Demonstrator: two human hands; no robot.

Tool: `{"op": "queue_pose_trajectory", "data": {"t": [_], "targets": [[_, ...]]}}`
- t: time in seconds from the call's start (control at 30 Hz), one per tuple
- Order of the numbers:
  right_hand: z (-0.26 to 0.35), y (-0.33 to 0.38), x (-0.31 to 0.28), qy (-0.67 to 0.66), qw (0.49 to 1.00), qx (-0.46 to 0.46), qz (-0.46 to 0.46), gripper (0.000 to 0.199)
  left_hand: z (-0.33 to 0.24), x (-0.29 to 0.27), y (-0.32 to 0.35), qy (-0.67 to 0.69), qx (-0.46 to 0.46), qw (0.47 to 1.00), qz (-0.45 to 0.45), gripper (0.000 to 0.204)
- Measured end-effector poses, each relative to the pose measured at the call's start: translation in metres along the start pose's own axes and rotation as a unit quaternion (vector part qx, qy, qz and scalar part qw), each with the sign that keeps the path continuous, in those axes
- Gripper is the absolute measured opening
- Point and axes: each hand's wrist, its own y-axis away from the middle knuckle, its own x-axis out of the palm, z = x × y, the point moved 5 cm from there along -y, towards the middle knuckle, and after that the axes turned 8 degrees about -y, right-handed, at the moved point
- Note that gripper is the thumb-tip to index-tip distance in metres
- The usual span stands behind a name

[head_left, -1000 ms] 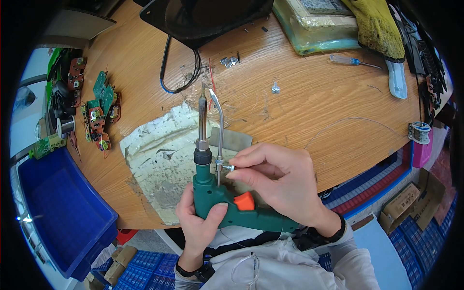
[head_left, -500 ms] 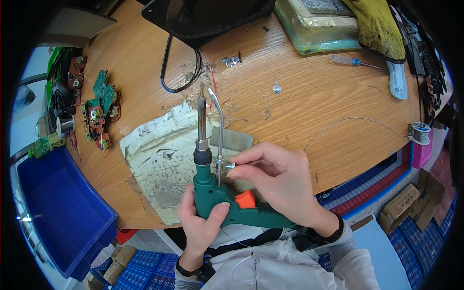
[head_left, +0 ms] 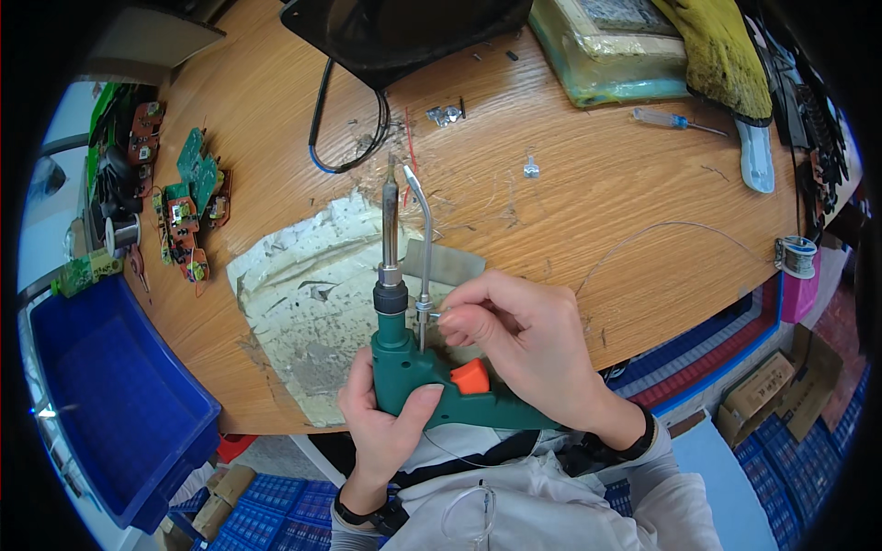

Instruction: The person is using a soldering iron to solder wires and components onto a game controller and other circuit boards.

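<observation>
A green soldering gun (head_left: 400, 372) with an orange trigger (head_left: 471, 376) stands tip-away above the near table edge. My left hand (head_left: 390, 436) is closed round its body, thumb lying across the near side. Beside the straight iron barrel (head_left: 390, 234) runs a bent metal feed tube (head_left: 426, 239), its end close to the tip. A small clamp (head_left: 423, 306) sits round the tube, with a thumbscrew (head_left: 435, 315) sticking out to the right. My right hand (head_left: 533, 340) pinches that screw between thumb and forefinger, and the fingertips hide its head.
Under the gun lies a stained white sheet (head_left: 285, 275) with a grey metal plate (head_left: 450, 264). Circuit boards (head_left: 188, 207) and a blue bin (head_left: 119, 395) are at left. A black fan-like housing (head_left: 404, 46), small metal clips (head_left: 445, 115), a screwdriver (head_left: 675, 119) and a solder spool (head_left: 796, 256) lie farther off.
My right thumb and forefinger have shifted on the thumbscrew and now cover its head, which showed before. The gun appears slightly farther right, still in my left hand.
</observation>
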Motion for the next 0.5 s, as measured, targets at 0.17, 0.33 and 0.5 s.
{"op": "queue_pose_trajectory", "data": {"t": [0.17,0.33,0.5], "targets": [[0.0000,-0.0010,0.0005,0.024,1.000,-0.020,0.004,0.009,-0.0007,0.0012,-0.0004,-0.003,0.000,1.000,-0.005,0.037],[-0.0009,-0.0015,0.0029,0.022,0.999,-0.031,-0.003,0.012,-0.0011,0.0006,-0.0009,-0.012,0.023,1.000,-0.009,0.038],[-0.0005,-0.0018,0.0034,0.067,0.997,-0.024,-0.003,0.014,0.0020,0.0007,0.0006,-0.003,-0.011,1.000,0.001,0.038]]}}
